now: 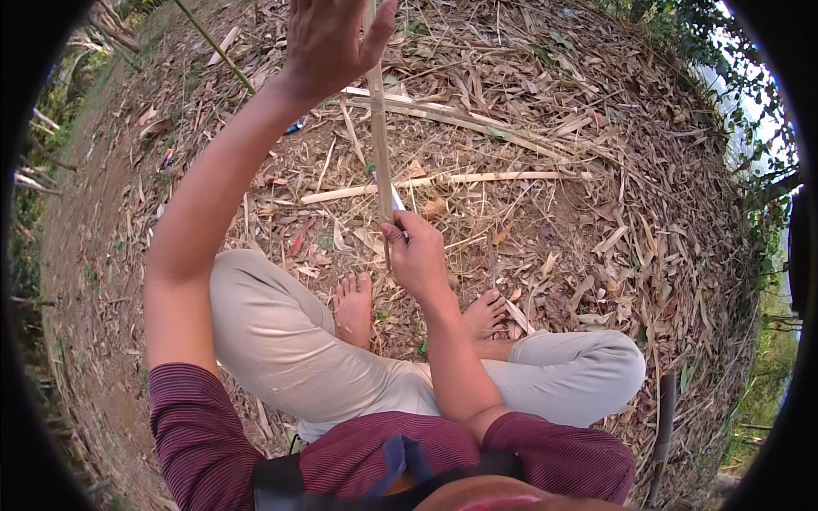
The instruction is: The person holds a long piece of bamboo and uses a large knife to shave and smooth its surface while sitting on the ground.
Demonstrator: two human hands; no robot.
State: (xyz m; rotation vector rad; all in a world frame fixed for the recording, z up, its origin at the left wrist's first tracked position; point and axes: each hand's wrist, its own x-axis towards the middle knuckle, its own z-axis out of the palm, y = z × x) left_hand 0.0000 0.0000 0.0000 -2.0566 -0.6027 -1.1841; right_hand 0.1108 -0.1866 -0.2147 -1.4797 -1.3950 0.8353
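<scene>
A long, narrow, pale strip that looks like split bamboo runs upright through the middle of the view. My right hand is closed round its near end, thumb pressed on it. Beside those fingers shows a thin, whitish, blade-like piece; its other end is hidden by the hand. My left hand is stretched far forward at the top edge, where the strip passes between thumb and fingers. That thumb stands apart and the fingers point forward, their tips cut off by the picture's edge.
Dry leaves and shavings cover the ground. A pale split strip lies crosswise ahead, with longer strips beyond. My bare feet and bent knees frame the work. A dark pole stands at right; a green stem leans at upper left.
</scene>
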